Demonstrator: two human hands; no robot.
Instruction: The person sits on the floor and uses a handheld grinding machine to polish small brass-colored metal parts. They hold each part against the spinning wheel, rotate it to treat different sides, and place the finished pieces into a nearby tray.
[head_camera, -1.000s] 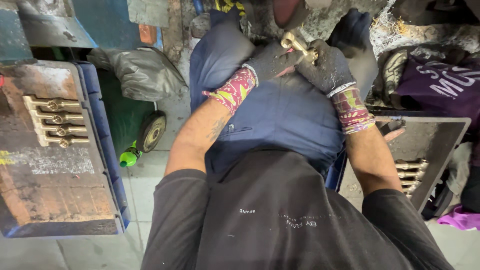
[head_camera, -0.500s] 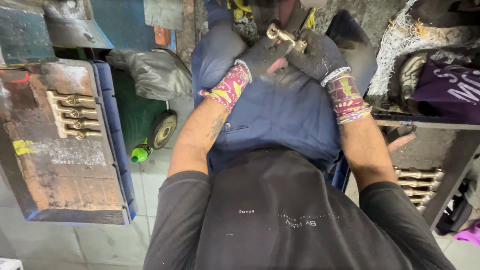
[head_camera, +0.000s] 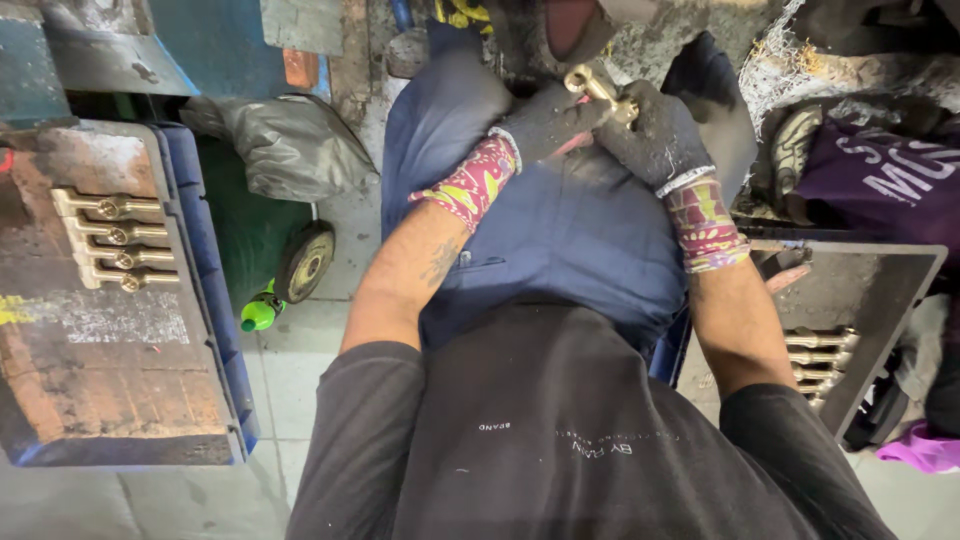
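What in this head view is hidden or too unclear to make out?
- Brass part: its lower end is hidden inside the gloved left hand and right hand.
- Machine above the hands: cut off by the top edge.
- Brass pieces on the right tray: partly hidden by the right forearm.
- Purple cloth: cut off at the right edge.

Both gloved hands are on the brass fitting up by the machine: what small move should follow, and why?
Probably keep the brass fitting pressed to the machine, steadied by the left hand and right hand. Both grip it, one end poking out. Finished-looking brass pieces sit in a row on the left tray; this one hasn't joined them.
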